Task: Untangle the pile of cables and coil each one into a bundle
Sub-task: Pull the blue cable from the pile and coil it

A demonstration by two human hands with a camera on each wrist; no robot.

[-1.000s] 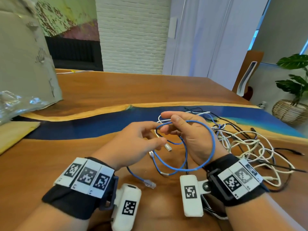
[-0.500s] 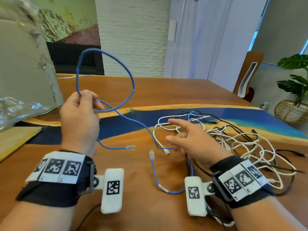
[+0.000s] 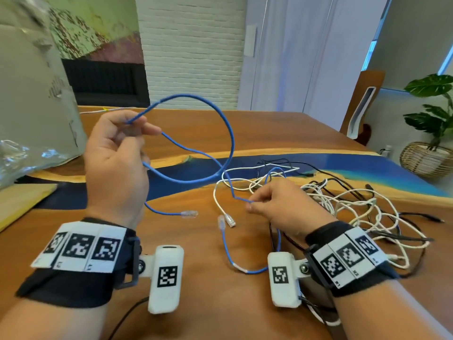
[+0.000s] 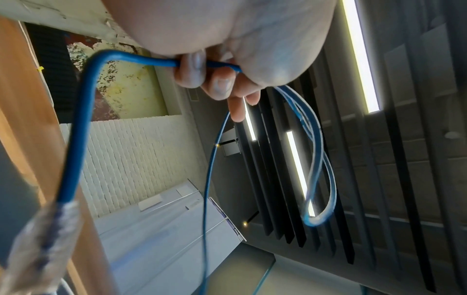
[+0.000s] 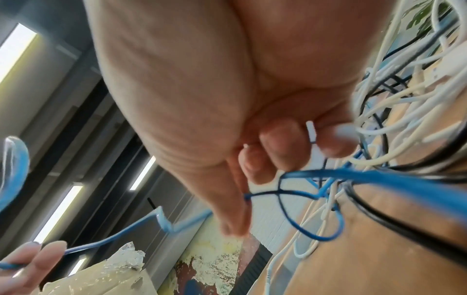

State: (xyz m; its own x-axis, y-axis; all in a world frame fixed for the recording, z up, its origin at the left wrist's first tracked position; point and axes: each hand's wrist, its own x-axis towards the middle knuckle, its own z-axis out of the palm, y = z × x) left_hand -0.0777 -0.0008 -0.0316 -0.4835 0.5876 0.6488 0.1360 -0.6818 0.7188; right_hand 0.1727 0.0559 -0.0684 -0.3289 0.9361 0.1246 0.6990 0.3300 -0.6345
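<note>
Left hand (image 3: 115, 155), raised, pinches blue Ethernet cable (image 3: 228, 133) loop; right hand (image 3: 277, 204) pinches same cable low at near-left edge of cable pile (image 3: 343, 200) on counter (image 3: 196, 278). Cable slants up-left from right grip.

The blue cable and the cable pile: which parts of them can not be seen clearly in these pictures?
- Blue cable: in the head view the right hand covers where it runs into the pile.
- Its clear plug: blurred in the left wrist view, too close to the lens.
- Left hand: its palm hides how many loops it holds.
- White and black cables: the number cannot be counted; they overlap.
- Pile in the right wrist view: blurred.
</note>
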